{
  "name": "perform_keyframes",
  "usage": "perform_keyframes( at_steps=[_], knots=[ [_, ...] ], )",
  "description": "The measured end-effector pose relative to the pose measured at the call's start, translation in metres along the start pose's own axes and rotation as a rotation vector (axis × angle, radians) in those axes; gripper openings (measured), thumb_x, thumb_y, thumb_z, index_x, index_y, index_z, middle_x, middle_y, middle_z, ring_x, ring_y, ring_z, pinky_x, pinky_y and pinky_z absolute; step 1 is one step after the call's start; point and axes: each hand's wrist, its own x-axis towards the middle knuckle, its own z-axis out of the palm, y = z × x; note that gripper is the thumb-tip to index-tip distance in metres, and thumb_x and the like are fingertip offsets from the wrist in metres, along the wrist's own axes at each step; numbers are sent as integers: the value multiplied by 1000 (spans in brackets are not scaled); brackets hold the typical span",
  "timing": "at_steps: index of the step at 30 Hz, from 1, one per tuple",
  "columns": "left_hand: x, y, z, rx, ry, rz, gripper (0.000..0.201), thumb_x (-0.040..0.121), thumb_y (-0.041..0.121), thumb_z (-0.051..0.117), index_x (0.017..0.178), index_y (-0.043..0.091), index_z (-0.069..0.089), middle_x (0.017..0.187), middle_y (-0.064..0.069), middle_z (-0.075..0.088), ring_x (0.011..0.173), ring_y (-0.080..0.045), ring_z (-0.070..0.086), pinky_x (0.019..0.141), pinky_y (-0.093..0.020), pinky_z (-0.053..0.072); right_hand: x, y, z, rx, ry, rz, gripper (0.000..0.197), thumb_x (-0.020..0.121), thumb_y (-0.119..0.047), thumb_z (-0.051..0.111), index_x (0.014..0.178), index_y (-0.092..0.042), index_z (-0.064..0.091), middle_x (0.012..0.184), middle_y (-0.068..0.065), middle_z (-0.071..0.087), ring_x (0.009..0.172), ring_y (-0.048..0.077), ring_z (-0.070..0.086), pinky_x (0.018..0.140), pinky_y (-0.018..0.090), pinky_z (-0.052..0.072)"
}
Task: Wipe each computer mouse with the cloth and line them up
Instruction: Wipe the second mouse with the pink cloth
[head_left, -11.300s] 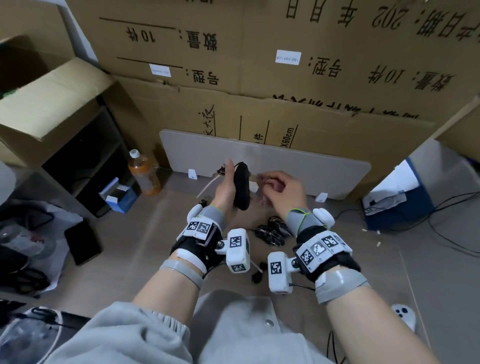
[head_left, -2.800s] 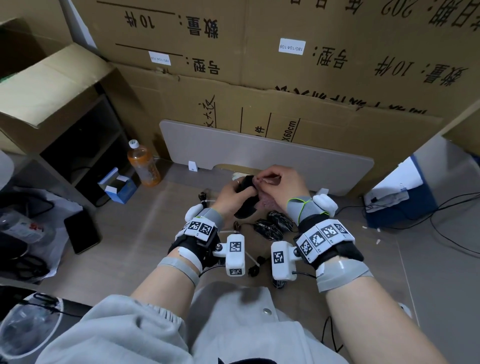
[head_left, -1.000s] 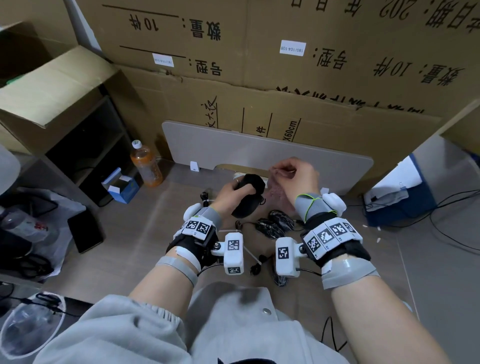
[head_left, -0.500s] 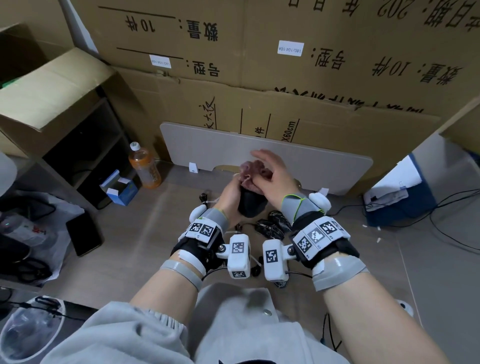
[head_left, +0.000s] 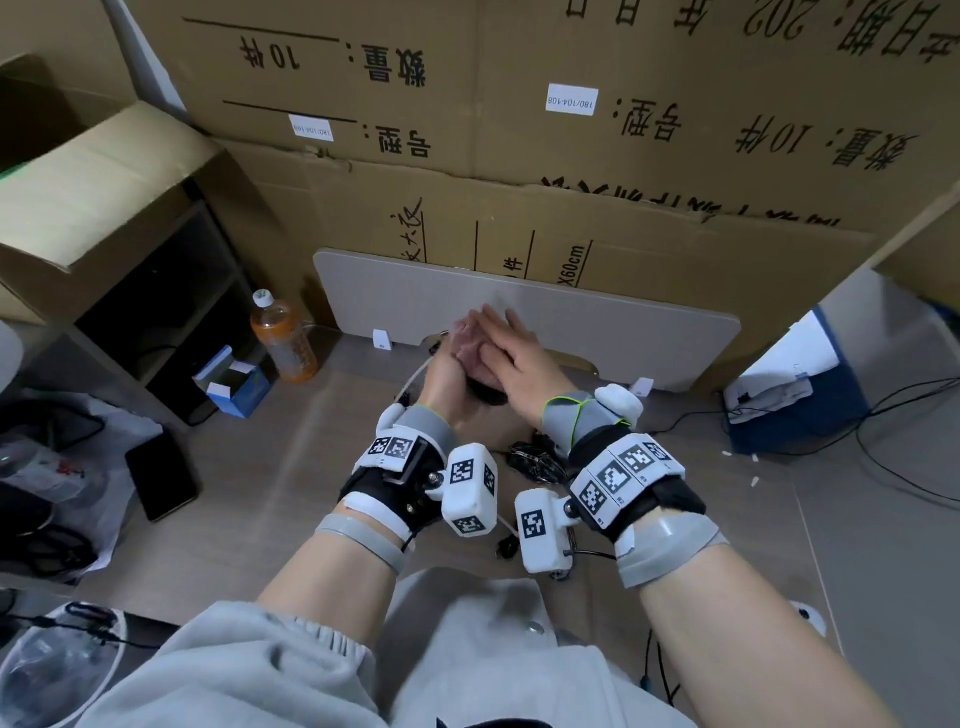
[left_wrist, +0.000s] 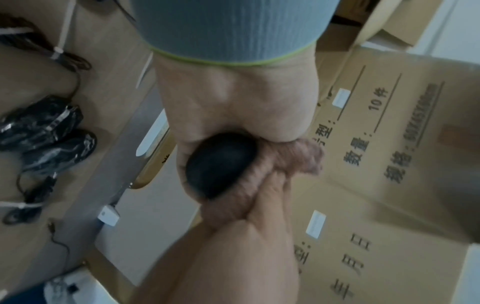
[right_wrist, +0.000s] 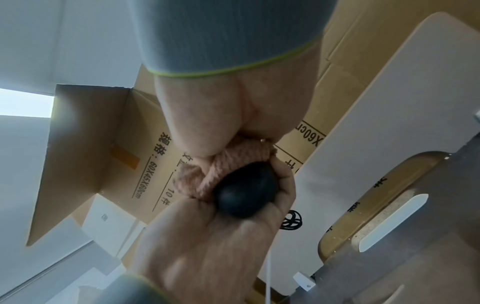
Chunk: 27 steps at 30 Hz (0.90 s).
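Cloth between right hand and mouse.

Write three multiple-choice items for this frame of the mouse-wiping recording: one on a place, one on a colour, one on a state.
1. Where is the bottle of orange drink?
A. In the blue box on the right
B. On the floor left of the hands, by the grey panel's end
C. On the person's lap

2. What colour is the cloth?
A. Bright green
B. White
C. Dusty pink

3. How is the right hand set?
A. Fingers straight, pressing the cloth on the mouse
B. Fist closed, away from the mouse
C. Resting flat on the floor

Answers:
1 B: the bottle stands left of the left hand.
2 C: the cloth shows pink.
3 A: the right hand lies flat over the cloth on the black mouse.
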Motion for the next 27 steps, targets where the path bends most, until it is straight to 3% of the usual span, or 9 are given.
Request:
perform_keyframes(
  at_steps=[2, 4, 6, 13, 16, 18, 22, 24, 27],
  knots=[
    [-10, -9, 6, 127, -72, -78, 52, 108, 38, 29, 99, 15, 75, 101, -9, 75, 87, -18, 74, 89, -36, 50, 0, 2, -12, -31, 72, 91, 46, 109, -21, 34, 155, -19, 32, 165, 9, 20, 152, 30, 15, 123, 36, 8],
    [-15, -18, 7, 192, -122, -121, 45, 106, 33, 33, 107, 9, 71, 96, -15, 76, 86, -24, 76, 89, -40, 51, -3, 5, -24, -48, 120, 153, 42, 109, -21, 33, 150, -17, 39, 155, 15, 38, 140, 33, 39, 102, 23, 27],
    [-15, -20, 5, 231, -89, -107, 41, 103, 30, 41, 126, 6, 64, 104, -18, 73, 94, -29, 72, 90, -41, 53, -6, 9, -29, 44, 181, 152, 38, 108, -17, 35, 143, -13, 49, 140, 14, 56, 127, 28, 52, 81, 15, 29],
    [-7, -23, -2, 193, -37, -38, 38, 103, 35, 42, 117, 9, 66, 104, -15, 72, 93, -28, 68, 91, -39, 51, -9, 27, -27, 100, 340, 192, 30, 106, -19, 41, 125, -10, 62, 113, 15, 69, 98, 30, 62, 67, 21, 34],
    [-4, -15, -1, 175, 54, 68, 49, 101, 33, 47, 136, 2, 59, 125, -22, 66, 105, -32, 64, 99, -46, 48, -17, 39, -26, 236, 398, 259, 27, 106, -16, 41, 121, -11, 63, 99, 11, 66, 79, 22, 59, 56, 14, 40],
    [-1, -16, -4, 119, 77, 99, 49, 100, 28, 50, 139, -2, 53, 134, -25, 60, 114, -34, 59, 104, -48, 45, -21, 43, -24, 309, 467, 257, 24, 105, -19, 42, 115, -17, 64, 95, 5, 67, 85, 24, 61, 68, 22, 43],
    [-1, -32, -18, 198, 75, 117, 29, 102, 23, 54, 126, 7, 54, 107, -17, 65, 95, -32, 65, 87, -50, 56, -15, 36, -20, 333, 384, 147, 23, 105, -29, 46, 119, -25, 64, 114, -4, 69, 107, 14, 62, 95, 30, 46],
    [-4, -37, -23, 255, 33, 127, 30, 97, 24, 63, 121, 7, 61, 102, -14, 71, 91, -28, 70, 78, -48, 60, -11, 30, -12, 318, 203, 99, 31, 106, -19, 44, 129, -30, 61, 150, -3, 48, 137, 10, 42, 117, 29, 30],
    [-5, -27, -30, 262, -14, 159, 15, 100, 13, 57, 108, 4, 66, 92, -13, 74, 88, -25, 70, 69, -41, 61, -6, 23, -2, 393, 102, 67, 40, 103, -7, 44, 130, -33, 60, 163, -5, 26, 148, 8, 24, 122, 28, 19]
  ],
)
